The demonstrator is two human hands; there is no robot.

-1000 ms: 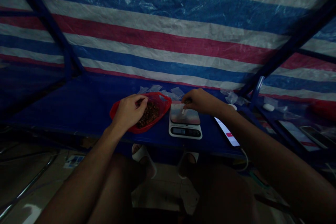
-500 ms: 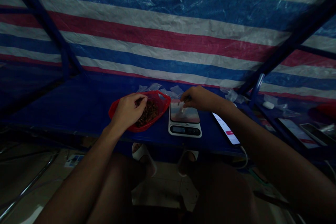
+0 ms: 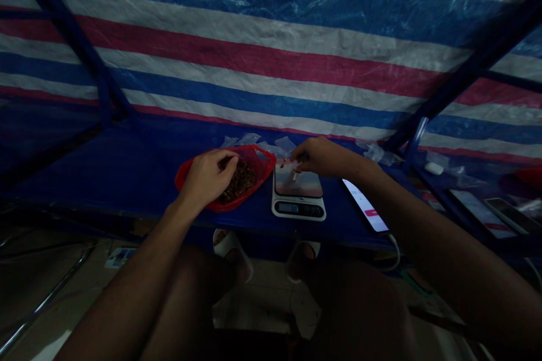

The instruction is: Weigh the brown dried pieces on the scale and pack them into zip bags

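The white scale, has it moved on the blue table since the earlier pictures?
No, the white scale shows no visible shift against the blue table; only the whole view moves slightly.

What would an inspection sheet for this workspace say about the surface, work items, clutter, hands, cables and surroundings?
Surface: blue tabletop, dimly lit.
Work items: open red bag with small brown pieces; white scale to its right, display too small to read.
Clutter: clear plastic packets behind the bag and scale; lit phone right of the scale.
Left hand: at the red bag's opening; grip unclear.
Right hand: over the scale; grip unclear.
Cables: white cable at the lit phone's near end.
Surroundings: striped sheet behind; blue frame bars either side.
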